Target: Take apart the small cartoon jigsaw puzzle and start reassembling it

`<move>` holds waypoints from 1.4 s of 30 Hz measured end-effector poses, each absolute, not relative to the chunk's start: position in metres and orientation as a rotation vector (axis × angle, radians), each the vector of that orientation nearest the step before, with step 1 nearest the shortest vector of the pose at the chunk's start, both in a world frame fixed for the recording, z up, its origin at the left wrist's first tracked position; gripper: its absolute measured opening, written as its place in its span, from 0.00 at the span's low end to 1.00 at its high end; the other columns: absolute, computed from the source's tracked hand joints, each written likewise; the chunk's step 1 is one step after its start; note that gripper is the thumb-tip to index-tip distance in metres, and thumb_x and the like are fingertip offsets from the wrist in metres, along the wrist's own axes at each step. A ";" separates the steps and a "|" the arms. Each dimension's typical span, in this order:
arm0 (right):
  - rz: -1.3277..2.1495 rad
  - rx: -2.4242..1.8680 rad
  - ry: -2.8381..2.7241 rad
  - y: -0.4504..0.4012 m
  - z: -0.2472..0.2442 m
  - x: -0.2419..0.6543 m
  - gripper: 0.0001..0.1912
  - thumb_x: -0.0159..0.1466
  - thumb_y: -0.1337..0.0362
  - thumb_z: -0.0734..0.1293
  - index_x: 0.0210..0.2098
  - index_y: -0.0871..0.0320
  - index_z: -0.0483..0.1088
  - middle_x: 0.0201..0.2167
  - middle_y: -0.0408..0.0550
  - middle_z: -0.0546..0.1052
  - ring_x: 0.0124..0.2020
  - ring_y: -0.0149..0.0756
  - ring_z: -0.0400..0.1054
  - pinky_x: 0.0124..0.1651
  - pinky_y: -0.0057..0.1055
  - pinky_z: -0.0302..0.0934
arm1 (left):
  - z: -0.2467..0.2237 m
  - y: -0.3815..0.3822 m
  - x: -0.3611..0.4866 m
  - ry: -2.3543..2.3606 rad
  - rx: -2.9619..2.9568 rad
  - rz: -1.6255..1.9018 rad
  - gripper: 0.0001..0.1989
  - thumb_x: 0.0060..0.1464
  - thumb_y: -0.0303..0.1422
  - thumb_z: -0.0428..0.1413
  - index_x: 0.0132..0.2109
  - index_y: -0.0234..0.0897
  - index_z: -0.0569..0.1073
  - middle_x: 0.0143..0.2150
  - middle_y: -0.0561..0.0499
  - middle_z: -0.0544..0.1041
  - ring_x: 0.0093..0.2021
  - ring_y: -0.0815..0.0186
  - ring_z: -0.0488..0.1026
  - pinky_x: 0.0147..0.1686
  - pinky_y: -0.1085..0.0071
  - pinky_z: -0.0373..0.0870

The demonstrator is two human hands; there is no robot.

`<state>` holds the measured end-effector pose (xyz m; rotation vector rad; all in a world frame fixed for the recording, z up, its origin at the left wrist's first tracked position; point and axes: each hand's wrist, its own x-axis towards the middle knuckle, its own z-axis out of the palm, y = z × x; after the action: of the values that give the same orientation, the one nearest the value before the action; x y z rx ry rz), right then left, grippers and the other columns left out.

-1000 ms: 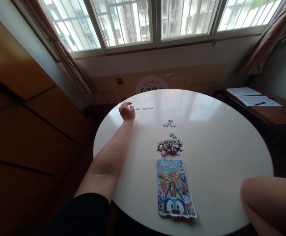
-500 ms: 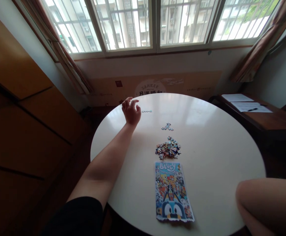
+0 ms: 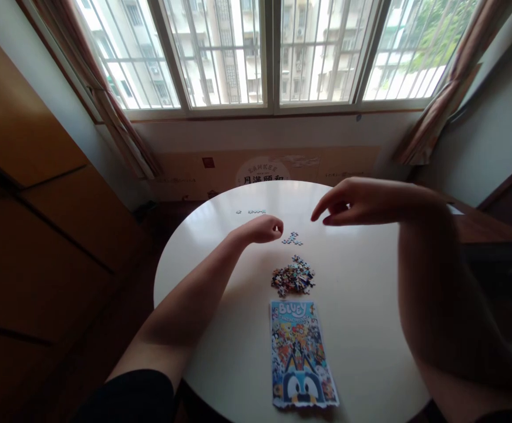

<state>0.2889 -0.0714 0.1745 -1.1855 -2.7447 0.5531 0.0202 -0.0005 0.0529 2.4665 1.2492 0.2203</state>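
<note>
My left hand [image 3: 267,229] is above the table, just left of a small cluster of joined puzzle pieces [image 3: 292,238]; its fingers are curled together, and whatever they hold is too small to make out. On the other side of that cluster my right hand [image 3: 342,202] hovers with fingers apart and bent downward, holding nothing visible. A heap of puzzle pieces [image 3: 293,277] lies nearer the front. Below it rests a colourful Bluey picture sheet [image 3: 302,358]. Toward the far edge are a short strip of pieces [image 3: 256,211] and a single piece [image 3: 238,212].
The round white table [image 3: 361,305] stands before a barred window [image 3: 221,53]. A brown side table [image 3: 489,226] is at the right, partly hidden by my right arm. Wooden cabinets [image 3: 31,235] line the left side.
My left hand has moved right and nearer, from the far strip toward the small cluster, and its fingers have closed. My right hand has come into view over the table. The view has shifted slightly.
</note>
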 end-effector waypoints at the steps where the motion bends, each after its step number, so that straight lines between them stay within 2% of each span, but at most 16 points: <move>1: 0.591 -1.217 -2.796 -0.064 0.167 0.277 0.16 0.63 0.58 0.69 0.48 0.54 0.80 0.31 0.43 0.78 0.32 0.35 0.71 0.36 0.30 0.62 | 0.053 0.000 0.020 1.230 2.417 0.103 0.08 0.45 0.27 0.55 0.33 0.37 0.79 0.28 0.53 0.75 0.29 0.67 0.68 0.30 0.71 0.62; 5: 0.837 -1.408 -2.947 -0.029 0.124 0.232 0.18 0.56 0.64 0.71 0.46 0.54 0.81 0.35 0.45 0.80 0.35 0.36 0.72 0.37 0.29 0.62 | 0.052 0.001 0.017 1.174 2.163 -0.290 0.04 0.44 0.31 0.57 0.26 0.36 0.75 0.20 0.54 0.67 0.20 0.69 0.60 0.22 0.71 0.57; 8: 0.911 -1.513 -2.975 -0.013 0.097 0.217 0.19 0.53 0.62 0.74 0.45 0.58 0.81 0.32 0.47 0.80 0.32 0.37 0.73 0.33 0.30 0.63 | 0.051 0.001 0.014 1.143 2.008 -0.443 0.10 0.46 0.36 0.58 0.23 0.36 0.71 0.18 0.55 0.62 0.18 0.71 0.56 0.19 0.72 0.52; 13: 1.014 -1.674 -2.969 -0.010 0.076 0.204 0.23 0.50 0.54 0.79 0.39 0.64 0.79 0.29 0.50 0.79 0.31 0.40 0.74 0.33 0.31 0.65 | 0.045 0.006 0.009 1.128 1.881 -0.489 0.16 0.46 0.42 0.62 0.23 0.36 0.69 0.17 0.56 0.60 0.17 0.72 0.55 0.18 0.73 0.50; 18: 1.055 -1.792 -2.959 -0.008 0.062 0.193 0.20 0.50 0.56 0.80 0.31 0.66 0.77 0.29 0.51 0.78 0.31 0.40 0.73 0.34 0.32 0.66 | 0.039 0.013 0.005 1.116 1.813 -0.457 0.20 0.43 0.46 0.65 0.24 0.36 0.68 0.19 0.56 0.62 0.17 0.73 0.55 0.17 0.74 0.48; 24: 1.080 -1.769 -2.961 0.004 0.057 0.204 0.12 0.64 0.57 0.72 0.37 0.62 0.75 0.33 0.45 0.78 0.33 0.34 0.72 0.38 0.34 0.68 | 0.036 0.012 0.001 1.086 1.769 -0.398 0.22 0.40 0.47 0.67 0.24 0.36 0.67 0.18 0.56 0.61 0.17 0.73 0.54 0.17 0.75 0.48; 29: 1.125 -1.652 -2.892 0.015 0.064 0.229 0.16 0.56 0.54 0.74 0.39 0.59 0.79 0.35 0.47 0.80 0.31 0.35 0.70 0.33 0.30 0.62 | 0.035 0.013 -0.003 1.061 1.739 -0.367 0.22 0.40 0.47 0.67 0.24 0.37 0.66 0.16 0.57 0.60 0.17 0.73 0.54 0.17 0.75 0.49; 33: 1.130 -1.636 -2.832 0.020 0.064 0.243 0.19 0.54 0.51 0.73 0.39 0.57 0.80 0.38 0.49 0.81 0.31 0.34 0.70 0.31 0.28 0.59 | 0.034 0.015 -0.004 1.049 1.725 -0.359 0.23 0.39 0.47 0.68 0.24 0.36 0.66 0.17 0.57 0.61 0.17 0.73 0.55 0.17 0.76 0.50; 42: 0.818 -1.807 -2.694 0.025 0.069 0.262 0.18 0.57 0.54 0.70 0.41 0.60 0.78 0.38 0.53 0.80 0.32 0.37 0.70 0.30 0.29 0.59 | 0.033 0.014 -0.005 1.048 1.714 -0.332 0.25 0.37 0.49 0.69 0.24 0.36 0.67 0.17 0.57 0.61 0.17 0.74 0.55 0.17 0.76 0.49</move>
<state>0.2617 0.0249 0.0687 -1.8069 -2.6938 0.8175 -0.0047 0.0140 0.0325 1.7140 1.0476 -0.3324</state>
